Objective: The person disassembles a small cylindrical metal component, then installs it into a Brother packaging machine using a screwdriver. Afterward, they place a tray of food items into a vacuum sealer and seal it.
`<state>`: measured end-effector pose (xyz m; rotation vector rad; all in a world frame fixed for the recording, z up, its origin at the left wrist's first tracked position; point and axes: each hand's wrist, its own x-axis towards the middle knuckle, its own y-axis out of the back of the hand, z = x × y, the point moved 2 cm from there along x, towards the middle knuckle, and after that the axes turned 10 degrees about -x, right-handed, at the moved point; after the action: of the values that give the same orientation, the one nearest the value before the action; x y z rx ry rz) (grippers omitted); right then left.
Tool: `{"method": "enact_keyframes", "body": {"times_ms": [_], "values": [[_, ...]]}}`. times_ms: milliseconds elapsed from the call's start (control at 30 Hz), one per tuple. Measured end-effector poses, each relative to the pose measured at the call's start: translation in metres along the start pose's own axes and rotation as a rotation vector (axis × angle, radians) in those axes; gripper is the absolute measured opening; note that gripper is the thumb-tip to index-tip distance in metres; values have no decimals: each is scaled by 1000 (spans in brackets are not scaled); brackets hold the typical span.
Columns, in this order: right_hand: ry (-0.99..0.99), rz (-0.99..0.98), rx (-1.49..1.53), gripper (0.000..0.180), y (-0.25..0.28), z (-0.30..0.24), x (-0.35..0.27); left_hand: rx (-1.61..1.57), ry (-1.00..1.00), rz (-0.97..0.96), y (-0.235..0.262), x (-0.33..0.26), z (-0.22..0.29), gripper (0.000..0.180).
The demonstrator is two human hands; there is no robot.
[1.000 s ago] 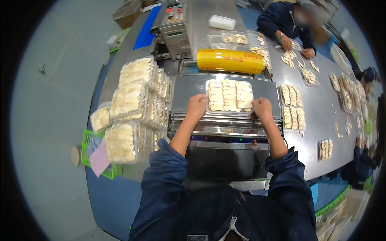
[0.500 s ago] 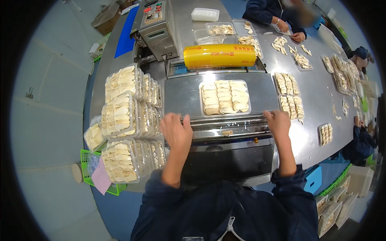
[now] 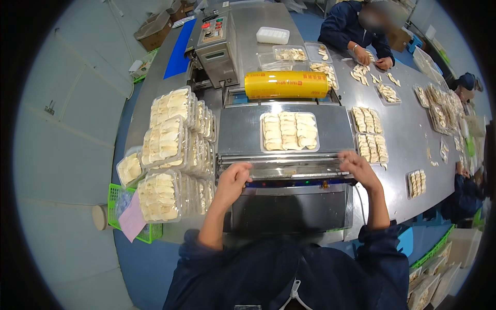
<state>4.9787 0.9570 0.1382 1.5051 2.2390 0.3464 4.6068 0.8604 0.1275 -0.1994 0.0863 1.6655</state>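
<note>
Your left hand [image 3: 233,178] and right hand [image 3: 358,166] each pinch the front edge of clear film [image 3: 289,166] stretched across the wrapping machine [image 3: 287,196]. On the machine's plate, just behind the film edge, sits a tray of dumplings [image 3: 289,132]; the yellow film roll [image 3: 286,84] lies behind it, wrapped trays [image 3: 170,150] stacked at its left.

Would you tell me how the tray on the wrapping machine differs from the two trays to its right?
The tray on the machine is wide, holding several columns of pale pieces; the two trays on the table are narrower. It lies alone on the machine's plate; they sit end to end. All hold the same pale pieces.
</note>
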Motion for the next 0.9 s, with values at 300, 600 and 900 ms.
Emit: {"method": "enact_keyframes", "body": {"times_ms": [300, 600, 900], "values": [[425, 258, -1143, 10, -44, -23, 8, 1025, -534, -140, -17, 14, 11, 23], [339, 835, -1136, 8, -40, -16, -62, 1254, -551, 500, -6, -47, -1, 13], [37, 779, -27, 13, -14, -65, -77, 1005, -747, 611, 11, -59, 59, 10]]}}
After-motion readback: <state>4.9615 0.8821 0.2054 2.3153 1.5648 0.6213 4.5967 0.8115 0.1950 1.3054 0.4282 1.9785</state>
